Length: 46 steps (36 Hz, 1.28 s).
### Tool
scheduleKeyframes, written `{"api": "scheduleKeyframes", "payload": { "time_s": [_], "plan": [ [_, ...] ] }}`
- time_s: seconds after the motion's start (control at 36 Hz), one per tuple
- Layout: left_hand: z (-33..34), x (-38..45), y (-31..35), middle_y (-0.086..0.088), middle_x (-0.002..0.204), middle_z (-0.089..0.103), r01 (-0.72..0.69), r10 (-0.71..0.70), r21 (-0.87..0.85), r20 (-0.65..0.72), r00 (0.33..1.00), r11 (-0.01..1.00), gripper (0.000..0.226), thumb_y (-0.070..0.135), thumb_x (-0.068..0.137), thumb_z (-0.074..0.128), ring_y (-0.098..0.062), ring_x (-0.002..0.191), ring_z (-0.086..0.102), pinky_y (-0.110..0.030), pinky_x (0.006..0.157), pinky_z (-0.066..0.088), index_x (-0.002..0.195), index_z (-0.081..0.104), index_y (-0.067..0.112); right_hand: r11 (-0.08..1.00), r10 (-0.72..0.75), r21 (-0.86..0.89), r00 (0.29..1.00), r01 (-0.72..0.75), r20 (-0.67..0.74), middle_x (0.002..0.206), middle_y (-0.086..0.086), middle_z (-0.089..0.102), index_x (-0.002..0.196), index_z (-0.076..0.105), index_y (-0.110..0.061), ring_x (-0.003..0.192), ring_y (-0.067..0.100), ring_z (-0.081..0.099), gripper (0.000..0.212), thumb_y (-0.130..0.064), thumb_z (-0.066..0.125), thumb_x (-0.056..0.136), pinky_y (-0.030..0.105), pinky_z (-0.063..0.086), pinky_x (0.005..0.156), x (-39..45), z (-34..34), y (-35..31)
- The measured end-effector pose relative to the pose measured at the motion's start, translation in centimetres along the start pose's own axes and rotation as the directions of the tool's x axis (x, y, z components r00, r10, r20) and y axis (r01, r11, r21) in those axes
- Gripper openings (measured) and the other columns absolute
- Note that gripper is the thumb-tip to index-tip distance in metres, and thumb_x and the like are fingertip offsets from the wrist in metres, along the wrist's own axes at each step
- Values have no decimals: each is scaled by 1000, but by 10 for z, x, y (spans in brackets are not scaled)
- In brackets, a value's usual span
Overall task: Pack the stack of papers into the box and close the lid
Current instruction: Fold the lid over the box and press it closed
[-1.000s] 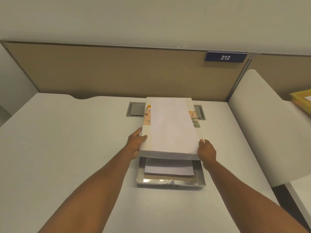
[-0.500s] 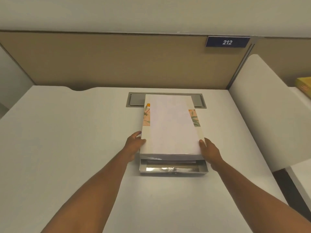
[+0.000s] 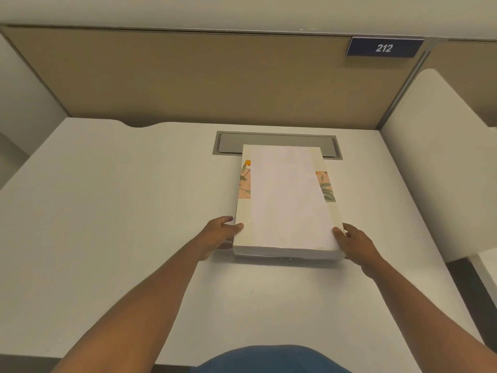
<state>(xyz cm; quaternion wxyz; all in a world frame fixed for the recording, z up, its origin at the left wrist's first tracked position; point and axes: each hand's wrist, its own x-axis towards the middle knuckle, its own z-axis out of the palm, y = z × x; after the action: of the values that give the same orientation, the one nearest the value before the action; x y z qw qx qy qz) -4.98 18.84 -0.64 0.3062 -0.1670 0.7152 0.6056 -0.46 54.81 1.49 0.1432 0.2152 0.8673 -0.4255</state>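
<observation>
- At the middle of the desk [image 3: 107, 211], the lid [image 3: 287, 200] lies over the box [image 3: 269, 256], whose near edge shows only as a thin strip beneath it; the papers are hidden.
- The lid's long axis runs near to far, its far end reaching a grey cable hatch [image 3: 231, 144].
- The left hand [image 3: 219, 232] holds the near-left corner, thumb on top; the other fingers cannot be told.
- The right hand [image 3: 355, 243] presses the near-right corner, fingers along the side.
- The lid lies straight between both hands, neither nearer; seating it likely needs an even downward press.
- A sign [image 3: 384, 47] reads 212 on the far partition [image 3: 188, 82].
</observation>
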Motion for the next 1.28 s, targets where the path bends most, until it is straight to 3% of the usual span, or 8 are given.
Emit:
{"api": "scheduleKeyframes", "payload": {
  "time_s": [0.08,0.17,0.39,0.56,0.75,0.97,1.08,1.28],
  "plan": [
    [-1,-7,0,11,106,71,25,-25,-1,19,1000,1000,63,41,84,74,-5,91,69,-21,67,57,138,52,17,1000,21,-4,1000,-21,-12,106,0,56,127,58,-15,103,24,55,47,-49,43,97,51,48,100,-4,3,3],
    [-2,-10,-1,2,123,64,77,-78,26,61,995,997,56,46,84,73,-20,113,62,-40,95,55,130,59,16,1000,9,-17,999,-10,-46,96,-1,57,113,63,-14,95,24,55,42,-47,42,98,51,50,96,-7,6,4],
    [-2,-21,-8,-12,114,54,203,-205,31,133,970,979,50,51,83,71,-28,99,65,-38,85,61,112,60,11,994,2,-105,993,-15,-122,70,-4,50,66,42,-23,76,28,52,37,-39,41,99,35,39,67,-13,11,3],
    [3,-26,-15,-15,122,50,282,-283,34,200,938,959,74,56,73,77,-30,103,68,-33,74,61,128,46,17,994,10,-110,995,-21,-101,82,0,58,89,58,-13,90,35,62,33,-39,40,99,48,54,85,-17,7,1],
    [2,-24,-23,-11,105,60,245,-201,-240,192,961,939,47,26,75,85,-23,98,67,-29,77,61,108,64,1,997,54,-45,998,-55,-10,115,7,57,126,53,-11,97,28,53,38,-36,41,100,41,49,86,-12,9,1],
    [14,-15,-22,-4,112,65,105,-106,229,-9,994,968,57,31,79,81,-16,81,64,-30,80,57,126,56,10,981,34,-190,999,-40,-34,124,14,61,128,51,-11,111,34,55,35,-30,42,100,36,44,88,-15,20,16],
    [20,-12,-14,-3,132,57,-14,35,349,-54,998,937,77,35,74,80,-20,111,59,-35,93,51,139,42,19,923,47,-379,998,-59,-42,119,22,60,125,46,-5,107,40,56,33,-24,40,99,40,44,86,-12,25,13],
    [28,4,9,-7,159,30,-168,273,541,-121,954,824,82,33,91,66,-29,139,41,-47,112,37,156,18,20,812,-326,-525,944,255,-45,148,21,41,146,35,1,133,39,42,53,-13,46,96,43,39,105,8,25,-9]
  ]
}}
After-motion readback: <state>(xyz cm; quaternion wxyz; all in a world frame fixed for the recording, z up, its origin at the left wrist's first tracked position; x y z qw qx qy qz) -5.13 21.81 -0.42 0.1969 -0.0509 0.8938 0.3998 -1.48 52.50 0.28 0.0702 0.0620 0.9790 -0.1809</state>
